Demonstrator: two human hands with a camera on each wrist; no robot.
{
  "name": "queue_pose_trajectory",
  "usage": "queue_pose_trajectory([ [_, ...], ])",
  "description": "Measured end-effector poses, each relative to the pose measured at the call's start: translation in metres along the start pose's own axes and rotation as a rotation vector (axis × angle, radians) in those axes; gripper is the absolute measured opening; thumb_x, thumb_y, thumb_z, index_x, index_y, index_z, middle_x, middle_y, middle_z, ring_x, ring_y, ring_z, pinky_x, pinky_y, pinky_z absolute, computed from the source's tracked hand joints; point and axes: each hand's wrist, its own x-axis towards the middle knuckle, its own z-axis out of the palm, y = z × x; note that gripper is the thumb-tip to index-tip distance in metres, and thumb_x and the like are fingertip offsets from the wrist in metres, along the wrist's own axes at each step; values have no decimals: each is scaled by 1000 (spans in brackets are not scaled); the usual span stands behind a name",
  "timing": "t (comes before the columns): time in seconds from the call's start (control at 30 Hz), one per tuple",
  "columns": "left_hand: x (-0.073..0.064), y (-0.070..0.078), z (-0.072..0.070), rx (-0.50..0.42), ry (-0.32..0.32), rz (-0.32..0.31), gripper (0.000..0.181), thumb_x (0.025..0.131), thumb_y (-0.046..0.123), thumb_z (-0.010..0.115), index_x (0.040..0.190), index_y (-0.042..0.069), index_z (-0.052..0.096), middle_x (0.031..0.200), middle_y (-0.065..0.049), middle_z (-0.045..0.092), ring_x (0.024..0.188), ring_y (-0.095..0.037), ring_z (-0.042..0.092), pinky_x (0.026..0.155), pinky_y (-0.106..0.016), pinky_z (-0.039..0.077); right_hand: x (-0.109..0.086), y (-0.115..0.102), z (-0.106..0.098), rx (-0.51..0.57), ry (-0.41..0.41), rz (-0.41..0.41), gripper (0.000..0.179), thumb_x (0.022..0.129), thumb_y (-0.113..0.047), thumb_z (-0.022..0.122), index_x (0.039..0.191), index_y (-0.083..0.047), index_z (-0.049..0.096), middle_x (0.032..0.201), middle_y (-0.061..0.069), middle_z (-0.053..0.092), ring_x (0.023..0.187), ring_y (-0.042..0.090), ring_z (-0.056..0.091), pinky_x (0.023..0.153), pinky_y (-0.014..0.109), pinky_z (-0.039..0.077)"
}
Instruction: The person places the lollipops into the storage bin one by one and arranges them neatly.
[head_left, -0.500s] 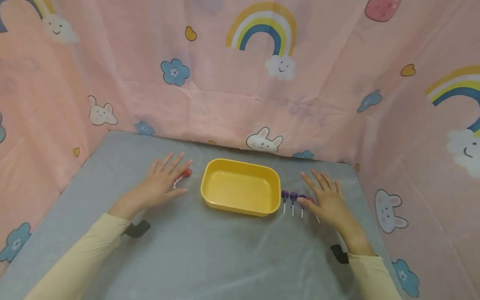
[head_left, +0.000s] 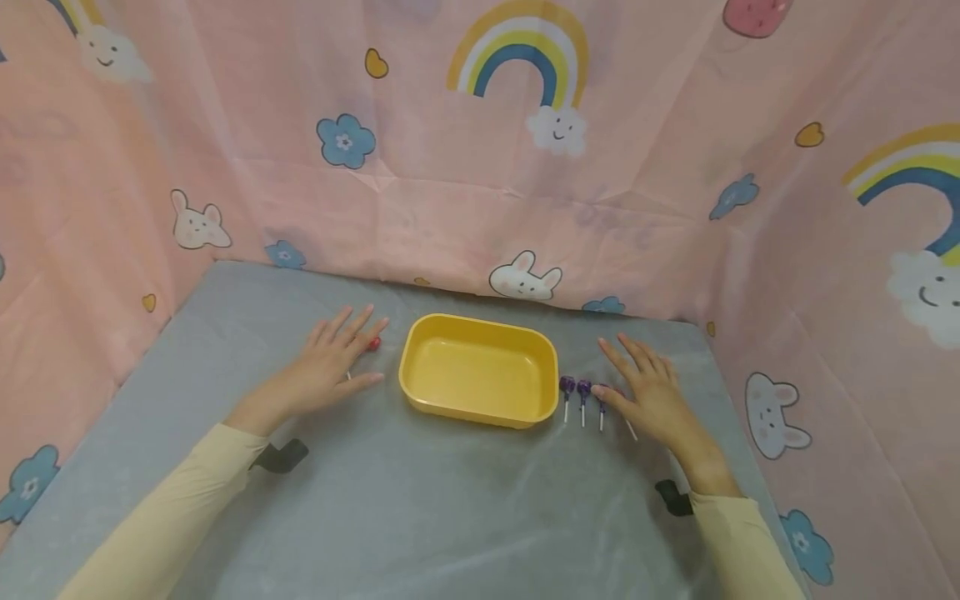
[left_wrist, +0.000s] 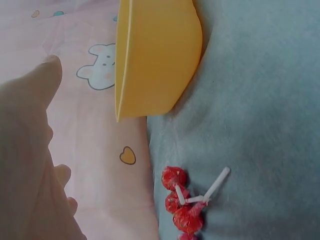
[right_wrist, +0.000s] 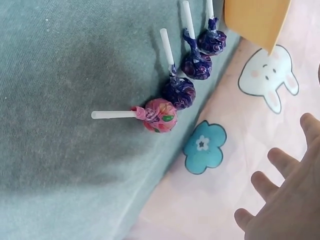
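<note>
In the head view my left hand (head_left: 322, 371) hovers with fingers spread above several red lollipops, mostly hidden beneath it. The left wrist view shows those red lollipops (left_wrist: 188, 219) bunched on the cloth, white sticks crossing, apart from the hand. My right hand (head_left: 652, 400), fingers also spread, is over the other lollipops and holds nothing. Three purple lollipops (right_wrist: 196, 66) lie in a row in the right wrist view, with a pink lollipop (right_wrist: 161, 115) at the end beside them. Between the hands stands a yellow rectangular tub (head_left: 480, 410) with nothing in it.
Grey cloth (head_left: 450, 517) covers the table. Pink printed curtains (head_left: 420, 225) hang along the back and both sides, close to the table's edges. The purple row begins right beside the tub's right end.
The view has shifted slightly. My left hand has moved a little toward the tub, covering more of the red lollipops; my right hand now hides the pink lollipop's head. No lollipop has visibly moved.
</note>
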Motion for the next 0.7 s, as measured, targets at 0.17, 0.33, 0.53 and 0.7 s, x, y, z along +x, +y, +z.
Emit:
queue_pose_trajectory([
  [0.17,3,2,2,-20,2,12,84,98,54,53,161,28,5,169,-9,-2,154,-43,-4,119,-71,4,5,1,2,32,-13,7,75,96,-51,57,159,-31,20,165,18,19,147,49,18,115,72,9],
  [0.33,8,5,5,-57,-23,9,83,98,58,49,160,31,1,169,-4,-6,155,-40,-5,117,-73,10,9,2,4,67,-43,36,73,97,-51,55,158,-32,21,165,16,18,148,49,17,115,75,9],
  [0.53,14,6,9,-144,-49,10,81,99,54,50,160,31,2,169,-1,-7,155,-40,-5,120,-69,10,12,4,8,102,-76,95,72,97,-56,52,158,-33,20,165,17,18,149,49,15,115,75,7],
  [0.7,18,6,14,-191,-57,30,81,100,50,51,161,27,4,170,-3,-2,155,-40,-1,122,-66,10,13,6,12,113,-92,102,71,98,-54,51,158,-30,22,165,19,19,149,49,17,116,75,8],
])
